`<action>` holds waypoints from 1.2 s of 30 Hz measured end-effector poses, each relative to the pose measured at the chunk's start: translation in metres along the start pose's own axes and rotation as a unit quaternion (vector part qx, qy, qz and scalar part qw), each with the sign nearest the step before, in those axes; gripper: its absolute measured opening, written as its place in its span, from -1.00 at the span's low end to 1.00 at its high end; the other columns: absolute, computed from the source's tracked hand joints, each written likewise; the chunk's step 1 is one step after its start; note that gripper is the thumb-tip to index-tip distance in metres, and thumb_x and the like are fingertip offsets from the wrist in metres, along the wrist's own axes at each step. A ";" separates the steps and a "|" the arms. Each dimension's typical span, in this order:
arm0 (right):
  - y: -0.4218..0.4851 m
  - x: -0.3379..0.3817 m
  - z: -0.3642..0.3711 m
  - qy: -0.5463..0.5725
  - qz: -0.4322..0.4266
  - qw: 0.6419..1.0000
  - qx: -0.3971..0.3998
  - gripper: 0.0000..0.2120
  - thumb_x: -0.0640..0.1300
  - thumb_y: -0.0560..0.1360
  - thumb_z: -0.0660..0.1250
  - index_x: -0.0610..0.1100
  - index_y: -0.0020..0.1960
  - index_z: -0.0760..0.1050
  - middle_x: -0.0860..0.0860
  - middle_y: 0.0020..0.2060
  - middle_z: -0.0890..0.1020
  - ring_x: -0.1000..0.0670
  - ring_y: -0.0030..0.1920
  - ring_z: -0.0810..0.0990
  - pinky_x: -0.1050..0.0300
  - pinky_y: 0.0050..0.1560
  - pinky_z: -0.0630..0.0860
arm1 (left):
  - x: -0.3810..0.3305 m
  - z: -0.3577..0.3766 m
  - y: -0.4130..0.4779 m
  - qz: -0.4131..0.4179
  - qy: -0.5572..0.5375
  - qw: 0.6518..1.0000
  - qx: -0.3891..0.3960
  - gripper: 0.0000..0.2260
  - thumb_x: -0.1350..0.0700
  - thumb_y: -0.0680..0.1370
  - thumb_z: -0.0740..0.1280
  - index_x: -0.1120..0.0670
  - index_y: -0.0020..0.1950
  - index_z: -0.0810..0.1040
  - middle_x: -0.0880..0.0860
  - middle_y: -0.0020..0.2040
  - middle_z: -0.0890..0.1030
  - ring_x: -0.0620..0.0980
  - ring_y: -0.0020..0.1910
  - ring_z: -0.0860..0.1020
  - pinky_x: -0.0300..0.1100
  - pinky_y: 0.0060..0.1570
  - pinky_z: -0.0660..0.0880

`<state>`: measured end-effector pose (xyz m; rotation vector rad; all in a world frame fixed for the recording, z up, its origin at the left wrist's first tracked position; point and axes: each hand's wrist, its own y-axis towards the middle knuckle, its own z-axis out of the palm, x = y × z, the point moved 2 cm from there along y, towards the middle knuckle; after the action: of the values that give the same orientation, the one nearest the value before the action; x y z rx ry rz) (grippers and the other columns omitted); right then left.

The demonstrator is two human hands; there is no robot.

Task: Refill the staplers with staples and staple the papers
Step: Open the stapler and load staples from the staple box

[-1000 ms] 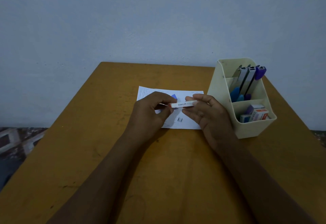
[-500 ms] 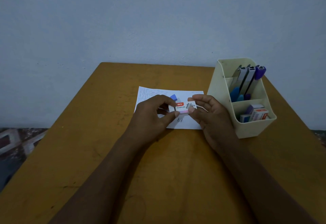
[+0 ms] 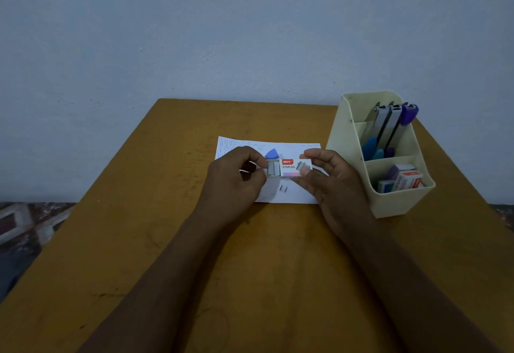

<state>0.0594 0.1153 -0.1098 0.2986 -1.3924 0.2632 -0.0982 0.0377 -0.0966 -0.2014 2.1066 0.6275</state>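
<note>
A small white staples box (image 3: pixel 292 167) with a red label is held above the papers (image 3: pixel 294 194). My right hand (image 3: pixel 331 183) grips the box sleeve at its right end. My left hand (image 3: pixel 236 180) pinches the inner tray at the left end, where grey staple strips (image 3: pixel 273 168) show. A blue stapler (image 3: pixel 272 154) lies on the papers, mostly hidden behind the box and my left hand. A loose bit of staples (image 3: pixel 283 188) lies on the paper below the box.
A cream desk organiser (image 3: pixel 389 202) stands at the right on the wooden table (image 3: pixel 167 255). Its back compartment holds several staplers (image 3: pixel 386 127), its front one staple boxes (image 3: pixel 403 180). The wall is close behind the table.
The box was turned from edge-on to label up. Its inner tray has since slid out to the left, exposing the staples.
</note>
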 end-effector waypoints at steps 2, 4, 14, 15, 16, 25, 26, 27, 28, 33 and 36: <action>0.000 -0.001 0.000 0.004 -0.004 1.000 -0.001 -0.82 -0.28 0.50 0.31 -0.08 0.06 0.49 -0.02 0.08 0.60 -0.06 0.09 0.62 0.00 0.05 0.59 | -0.001 -0.001 0.000 0.011 0.022 1.000 -0.016 -0.98 0.15 0.53 0.36 0.06 -0.08 0.59 -0.07 -0.02 0.63 -0.26 -0.02 0.54 -0.46 -0.30 0.41; 0.000 -0.001 0.001 0.017 -0.005 1.000 -0.003 -0.83 -0.29 0.49 0.31 -0.09 0.04 0.50 0.01 0.04 0.61 -0.05 0.08 0.62 0.03 0.03 0.60 | -0.001 -0.002 0.001 0.019 0.042 0.998 -0.032 -0.97 0.12 0.52 0.39 0.05 -0.11 0.61 -0.06 -0.06 0.63 -0.25 -0.03 0.53 -0.48 -0.26 0.41; -0.001 -0.003 0.003 -0.025 -0.030 0.999 -0.010 -0.80 -0.28 0.49 0.33 0.01 -0.01 0.51 0.00 0.11 0.59 -0.05 0.10 0.61 -0.01 0.04 0.59 | -0.003 0.000 0.002 -0.022 0.093 0.995 -0.020 -0.85 -0.05 0.46 0.44 0.01 -0.10 0.63 -0.13 -0.10 0.58 -0.13 -0.15 0.56 -0.38 -0.29 0.43; -0.001 -0.002 0.003 -0.024 -0.030 0.999 -0.009 -0.80 -0.28 0.49 0.33 0.01 -0.01 0.51 -0.01 0.11 0.59 -0.05 0.11 0.61 -0.01 0.04 0.60 | -0.003 0.001 0.002 -0.020 0.092 0.995 -0.013 -0.87 -0.03 0.47 0.44 0.00 -0.08 0.61 -0.14 -0.09 0.57 -0.16 -0.14 0.56 -0.40 -0.30 0.44; -0.001 -0.002 0.004 -0.017 -0.028 0.999 -0.007 -0.80 -0.28 0.49 0.32 0.00 -0.01 0.51 -0.01 0.10 0.59 -0.05 0.10 0.61 0.01 0.03 0.60 | -0.003 0.001 0.002 -0.016 0.085 0.996 -0.007 -0.89 0.00 0.49 0.42 -0.01 -0.06 0.58 -0.15 -0.09 0.57 -0.19 -0.12 0.56 -0.41 -0.30 0.47; -0.001 -0.002 0.003 0.043 0.003 0.999 -0.015 -0.84 -0.31 0.49 0.31 -0.08 -0.01 0.51 0.02 0.02 0.61 -0.01 0.02 0.64 0.09 -0.03 0.61 | -0.004 -0.001 0.000 0.058 0.050 0.997 0.027 -0.90 0.15 0.53 0.36 0.04 0.03 0.58 -0.08 0.06 0.62 -0.16 -0.04 0.58 -0.43 -0.23 0.50; -0.001 -0.002 0.003 0.045 0.004 0.999 -0.016 -0.84 -0.31 0.49 0.31 -0.08 -0.01 0.51 0.02 0.03 0.61 -0.01 0.02 0.64 0.09 -0.03 0.61 | -0.004 -0.001 0.000 0.064 0.061 0.996 0.024 -0.89 0.15 0.53 0.36 0.05 0.05 0.59 -0.04 0.08 0.62 -0.15 -0.05 0.57 -0.42 -0.21 0.52; -0.001 -0.002 0.003 0.044 0.004 0.999 -0.017 -0.84 -0.31 0.49 0.31 -0.08 -0.01 0.51 0.02 0.03 0.61 -0.01 0.02 0.64 0.09 -0.03 0.61 | -0.003 -0.001 0.001 0.071 0.068 0.995 0.021 -0.87 0.15 0.53 0.36 0.06 0.06 0.61 -0.03 0.09 0.63 -0.15 -0.06 0.56 -0.41 -0.19 0.52; -0.002 -0.002 0.003 0.043 0.003 0.999 -0.018 -0.84 -0.31 0.49 0.31 -0.08 -0.01 0.51 0.02 0.03 0.60 -0.02 0.03 0.64 0.09 -0.03 0.61 | -0.002 -0.001 0.001 0.079 0.072 0.994 0.019 -0.86 0.15 0.52 0.36 0.06 0.07 0.62 -0.02 0.10 0.63 -0.16 -0.06 0.56 -0.40 -0.19 0.53; -0.002 -0.002 0.004 0.046 0.000 0.999 -0.023 -0.85 -0.31 0.49 0.31 -0.11 0.00 0.52 0.05 0.01 0.61 0.00 0.02 0.64 0.10 -0.04 0.62 | 0.002 -0.001 0.002 0.091 0.101 0.990 0.025 -0.83 0.11 0.52 0.36 0.03 0.09 0.65 -0.04 0.08 0.63 -0.19 -0.10 0.55 -0.43 -0.23 0.50; -0.001 -0.003 0.004 0.042 0.002 0.999 -0.025 -0.85 -0.31 0.49 0.31 -0.10 -0.01 0.51 0.06 0.02 0.61 0.02 0.01 0.64 0.12 -0.06 0.62 | 0.003 -0.001 0.002 0.095 0.117 0.988 0.031 -0.84 0.10 0.51 0.37 0.02 0.08 0.64 -0.06 0.07 0.62 -0.23 -0.12 0.54 -0.45 -0.24 0.47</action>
<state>0.0561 0.1126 -0.1127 0.2414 -1.3153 0.2404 -0.1010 0.0394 -0.0979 -0.0400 2.3888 0.6775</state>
